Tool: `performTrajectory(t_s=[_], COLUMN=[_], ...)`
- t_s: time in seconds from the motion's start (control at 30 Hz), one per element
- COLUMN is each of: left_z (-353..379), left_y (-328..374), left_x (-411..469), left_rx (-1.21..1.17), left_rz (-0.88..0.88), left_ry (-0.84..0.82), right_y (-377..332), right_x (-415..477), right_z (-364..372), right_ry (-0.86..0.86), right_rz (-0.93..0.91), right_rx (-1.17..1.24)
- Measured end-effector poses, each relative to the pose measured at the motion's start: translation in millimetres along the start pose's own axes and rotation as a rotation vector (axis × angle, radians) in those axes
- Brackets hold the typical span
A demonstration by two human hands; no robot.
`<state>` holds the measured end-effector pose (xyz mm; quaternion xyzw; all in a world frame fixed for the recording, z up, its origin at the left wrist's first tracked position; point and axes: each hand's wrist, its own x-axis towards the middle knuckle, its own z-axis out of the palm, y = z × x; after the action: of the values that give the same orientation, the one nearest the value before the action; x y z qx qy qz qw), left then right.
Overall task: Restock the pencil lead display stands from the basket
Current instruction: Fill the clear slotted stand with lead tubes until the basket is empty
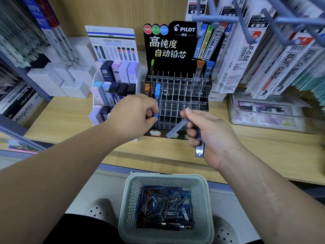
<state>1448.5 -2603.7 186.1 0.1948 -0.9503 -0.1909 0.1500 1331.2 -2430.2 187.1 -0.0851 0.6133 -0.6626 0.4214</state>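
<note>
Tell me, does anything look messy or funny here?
The lead cases in the basket lie jumbled every which way. The clear rack is mostly empty, with only a few cases standing. Nothing looks broken.

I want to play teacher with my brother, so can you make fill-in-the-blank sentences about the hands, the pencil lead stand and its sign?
1. The left hand pinches a lead case with a ____ cap.
2. The right hand holds ____ other cases.
3. The big word on the black sign reads ____.
Missing words: blue; two; PILOT.
</note>
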Motion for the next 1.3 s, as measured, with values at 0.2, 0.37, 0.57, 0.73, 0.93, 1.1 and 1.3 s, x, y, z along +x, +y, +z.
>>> performTrajectory(t_s=[0.2, 0.37, 0.57, 0.73, 0.93, 1.1, 1.3], left_z=[-16.0, -7.4, -18.9, -16.0, -21.4, -26.7, -20.3], left_y=[39.4, 43.8, 42.1, 45.3, 38.3, 13.7, 7.6], left_x=[-10.7, -13.0, -15.6, -16.4, -14.1, -10.8, -12.2], left_rx=[-0.473, -0.517, -0.77, -0.74, -0.701, -0.581, -0.387], left_rz=[-0.115, -0.224, -0.345, -0.333, -0.276, -0.318, -0.229], left_ry=[-0.205, -0.198, -0.267, -0.186, -0.113, 0.026, 0.082], right_y=[0.2, -1.6, -0.2, 0.6, 3.5, 1.7, 0.3], right_x=[0.8, -2.9, -2.7, -2.6, -3.5, -0.6, 2.4], right_z=[4.3, 8.2, 7.1, 8.6, 11.9, 10.9, 5.2], right_ry=[0.047, -0.044, -0.081, -0.086, -0.132, -0.011, 0.023], right_rz=[-0.06, -0.073, -0.147, -0.209, -0.233, -0.099, -0.03], right_rx=[-0.034, -0.009, -0.138, -0.295, -0.391, -0.213, -0.099])
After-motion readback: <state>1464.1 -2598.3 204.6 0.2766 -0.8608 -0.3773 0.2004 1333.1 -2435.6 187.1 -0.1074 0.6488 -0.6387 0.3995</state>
